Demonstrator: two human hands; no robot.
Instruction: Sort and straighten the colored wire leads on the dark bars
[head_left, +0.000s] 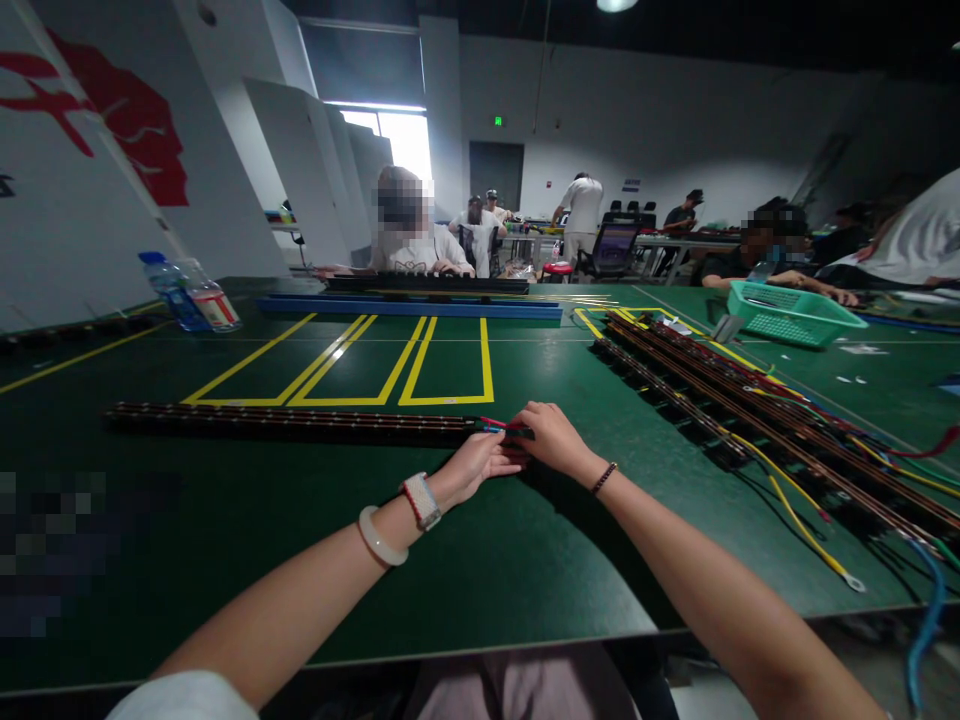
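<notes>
A long dark bar with copper-coloured strips [292, 424] lies across the green table in front of me. Short red and blue wires [493, 426] come out of its right end. My left hand [480, 464] is at that end, palm turned up, its thumb against the wires and its other fingers reaching under them. From the right, my right hand [553, 436] closes with bent fingers over the wires' far ends, beside a small black piece [520, 433]. Both hands almost touch, and the exact fingertip contact is partly hidden.
Several bars with copper strips and coloured cables [750, 410] lie at right. A green basket [795, 318] stands behind them. Yellow tape outlines [442, 402] mark the table before a blue rail [420, 307]. Bottles [176, 292] stand at left. A person [412, 240] sits opposite.
</notes>
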